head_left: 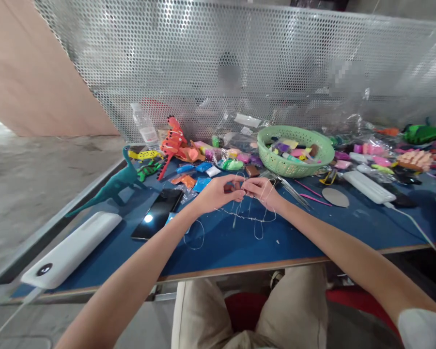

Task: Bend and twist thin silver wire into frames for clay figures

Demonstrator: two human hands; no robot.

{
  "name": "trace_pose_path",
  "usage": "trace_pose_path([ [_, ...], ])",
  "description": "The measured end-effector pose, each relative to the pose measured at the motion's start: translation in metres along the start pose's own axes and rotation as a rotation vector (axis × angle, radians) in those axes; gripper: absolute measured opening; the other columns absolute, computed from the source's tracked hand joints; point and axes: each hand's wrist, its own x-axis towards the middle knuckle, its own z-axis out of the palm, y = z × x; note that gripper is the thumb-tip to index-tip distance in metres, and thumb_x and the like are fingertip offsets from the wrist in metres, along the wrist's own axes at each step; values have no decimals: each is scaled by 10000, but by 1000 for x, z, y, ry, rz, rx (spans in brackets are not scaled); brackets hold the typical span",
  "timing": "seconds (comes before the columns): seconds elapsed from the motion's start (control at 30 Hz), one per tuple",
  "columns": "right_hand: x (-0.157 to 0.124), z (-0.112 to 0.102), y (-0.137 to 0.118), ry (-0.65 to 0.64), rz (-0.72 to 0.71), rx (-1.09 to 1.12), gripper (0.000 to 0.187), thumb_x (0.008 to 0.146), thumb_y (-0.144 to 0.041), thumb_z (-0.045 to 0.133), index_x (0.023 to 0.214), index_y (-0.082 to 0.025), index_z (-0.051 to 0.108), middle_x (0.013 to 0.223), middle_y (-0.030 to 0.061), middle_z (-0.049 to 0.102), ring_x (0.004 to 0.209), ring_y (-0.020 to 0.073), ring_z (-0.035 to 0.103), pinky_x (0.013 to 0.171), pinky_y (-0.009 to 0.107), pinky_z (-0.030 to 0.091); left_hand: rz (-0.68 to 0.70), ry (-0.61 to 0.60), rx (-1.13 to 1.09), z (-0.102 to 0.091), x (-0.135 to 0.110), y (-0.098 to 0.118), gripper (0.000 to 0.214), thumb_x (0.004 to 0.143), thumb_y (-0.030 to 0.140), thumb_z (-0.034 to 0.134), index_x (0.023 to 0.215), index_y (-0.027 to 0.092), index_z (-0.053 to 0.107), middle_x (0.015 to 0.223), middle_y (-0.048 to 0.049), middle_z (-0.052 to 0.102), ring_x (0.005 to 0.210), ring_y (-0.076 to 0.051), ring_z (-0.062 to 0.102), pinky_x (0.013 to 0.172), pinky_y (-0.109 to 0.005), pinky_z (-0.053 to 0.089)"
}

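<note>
My left hand [218, 191] and my right hand [263, 190] meet above the middle of the blue table [312, 232]. Both pinch a thin silver wire frame [245, 213] that hangs under them in loops and legs. The fingertips of the two hands touch at the top of the wire. A loose wire loop [196, 235] trails down to the left onto the table.
A green basket [294, 150] of coloured clay stands behind my hands. Clay dinosaurs [116, 184], clay packets, a phone [158, 213], two white power banks [70, 249], pink sticks and a plastic bottle lie around. A perforated metal screen backs the table. Another person's hand shows at the right edge.
</note>
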Motion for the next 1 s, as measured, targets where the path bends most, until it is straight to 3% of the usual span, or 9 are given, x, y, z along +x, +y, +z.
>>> trace_pose_path([
  [0.17, 0, -1, -2, 11, -54, -84, 264, 802, -435, 778, 812, -171, 768, 682, 9, 653, 600, 117, 496, 591, 275, 391, 9, -19, 51, 2, 2, -3, 381, 926, 358, 641, 1268, 193, 604, 945, -47, 714, 804, -157, 714, 743, -297, 582],
  [0.3, 0, -2, -6, 24, -97, -126, 245, 823, -430, 755, 850, -187, 780, 702, 17, 676, 651, 143, 563, 643, 293, 451, 71, 9, 217, 1, 2, -1, 342, 915, 370, 653, 1211, 198, 644, 994, -61, 734, 871, -173, 693, 762, -285, 544],
  [0.43, -1, -4, -11, 12, -132, -197, 226, 842, -425, 740, 852, -201, 769, 712, 15, 682, 643, 145, 577, 648, 297, 473, 68, 29, 354, -1, 2, 1, 268, 908, 412, 660, 1061, 196, 704, 889, -41, 718, 737, -140, 640, 659, -245, 481],
  [0.6, -2, -6, -18, 5, -168, -262, 218, 864, -428, 725, 882, -211, 743, 749, 16, 691, 680, 153, 596, 683, 303, 488, -17, 68, 200, -2, 1, 4, 310, 893, 409, 676, 1131, 209, 673, 959, -39, 702, 556, -78, 530, 519, -223, 424],
  [0.8, -4, -7, -23, -30, -179, -230, 234, 873, -436, 715, 904, -204, 724, 758, 19, 699, 680, 159, 624, 699, 319, 520, -15, 45, 75, -2, 0, 5, 225, 932, 382, 614, 992, 184, 704, 699, -12, 656, 562, -101, 574, 519, -214, 443],
  [1.0, -6, -4, -27, -66, -180, -200, 208, 860, -412, 737, 888, -206, 739, 747, 21, 699, 674, 160, 627, 680, 318, 527, -66, 21, -12, 1, 0, 5, 198, 906, 376, 657, 926, 186, 709, 652, -7, 660, 565, -110, 612, 527, -217, 487],
])
